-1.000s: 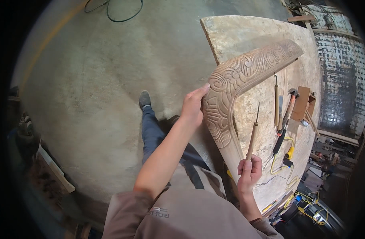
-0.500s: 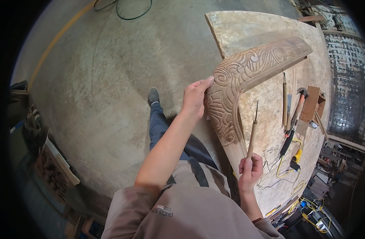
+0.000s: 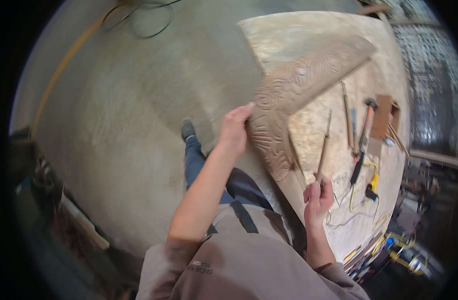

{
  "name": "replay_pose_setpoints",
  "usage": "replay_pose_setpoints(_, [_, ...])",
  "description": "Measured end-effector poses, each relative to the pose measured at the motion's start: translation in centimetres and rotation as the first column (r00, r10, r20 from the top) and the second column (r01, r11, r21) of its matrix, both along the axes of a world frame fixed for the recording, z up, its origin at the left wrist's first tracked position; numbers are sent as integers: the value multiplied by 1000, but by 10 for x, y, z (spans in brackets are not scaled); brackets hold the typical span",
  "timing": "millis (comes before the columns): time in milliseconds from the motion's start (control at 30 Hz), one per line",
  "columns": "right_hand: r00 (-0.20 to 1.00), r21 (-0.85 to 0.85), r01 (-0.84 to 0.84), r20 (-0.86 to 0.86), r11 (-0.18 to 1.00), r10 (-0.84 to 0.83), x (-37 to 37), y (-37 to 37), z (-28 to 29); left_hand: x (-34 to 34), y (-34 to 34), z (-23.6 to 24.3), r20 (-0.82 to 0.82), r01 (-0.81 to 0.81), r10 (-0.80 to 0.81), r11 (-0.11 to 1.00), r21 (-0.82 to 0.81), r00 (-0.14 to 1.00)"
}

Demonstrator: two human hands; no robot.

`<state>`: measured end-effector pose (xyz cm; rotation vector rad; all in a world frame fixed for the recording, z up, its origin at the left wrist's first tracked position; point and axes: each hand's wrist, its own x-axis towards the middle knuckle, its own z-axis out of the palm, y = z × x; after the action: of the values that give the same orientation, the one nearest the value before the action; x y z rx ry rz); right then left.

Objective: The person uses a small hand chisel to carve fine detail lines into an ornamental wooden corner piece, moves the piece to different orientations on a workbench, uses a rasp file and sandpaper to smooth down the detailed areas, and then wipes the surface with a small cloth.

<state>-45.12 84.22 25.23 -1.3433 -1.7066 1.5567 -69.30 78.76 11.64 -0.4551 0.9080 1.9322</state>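
Toward two o'clock, over a pale, mottled, flat-topped table (image 3: 274, 35), a brown, L-shaped wooden piece carved with swirls (image 3: 269, 125) is gripped at the outside of its bend by the left hand (image 3: 235, 129), whose fingers are partly hidden. At four o'clock a slim, wooden-handled tool with a thin metal shaft (image 3: 323, 152) is pinched by the right hand (image 3: 319, 196), its tip pointed near twelve. The step in hand is judged to be a steadying of the carving, the tool held clear; for any stroke, firm support and a well-aimed tip would be needed.
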Motion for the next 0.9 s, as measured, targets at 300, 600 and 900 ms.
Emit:
replay_pose_setpoints(300, [837, 573, -144, 505, 807, -210, 16, 105, -68, -26, -23, 11, -21, 93, -95, 992, -85, 995])
replay_pose_setpoints(600, [711, 673, -356, 645, 648, -280, 28, 121, -80, -40, -31, 23, -98, 201, -222, 961, -188, 970])
replay_pose_setpoints(900, [855, 671, -71, 422, 738, -301, 48, 72, -36, -61, -21, 23, -192, 477, -520, 848, -232, 832])
